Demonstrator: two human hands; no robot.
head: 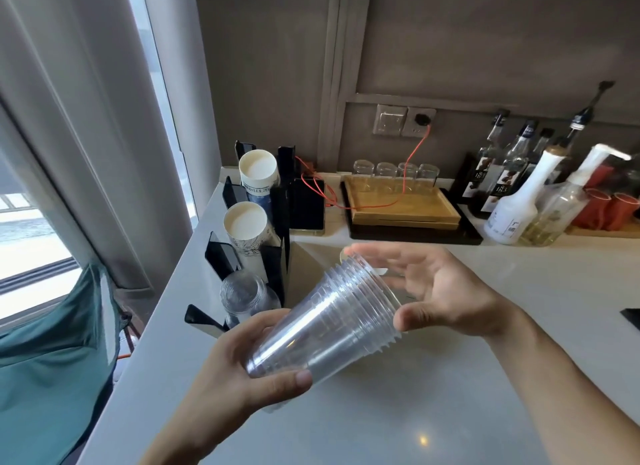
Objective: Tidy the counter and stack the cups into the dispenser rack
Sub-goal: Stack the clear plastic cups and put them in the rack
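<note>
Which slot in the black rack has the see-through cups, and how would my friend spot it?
Find the black cup rack at the counter's left end, beside the window. Follow its slots toward you, past two stacks of white paper cups. The nearest filled slot holds the clear plastic cups, the only see-through ones in the rack.

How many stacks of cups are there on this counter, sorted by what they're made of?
Paper cup stacks in the black rack: 2
Clear plastic cup stacks: 2, one in the rack's nearest slot, one held in the hands
Total: 4
</note>
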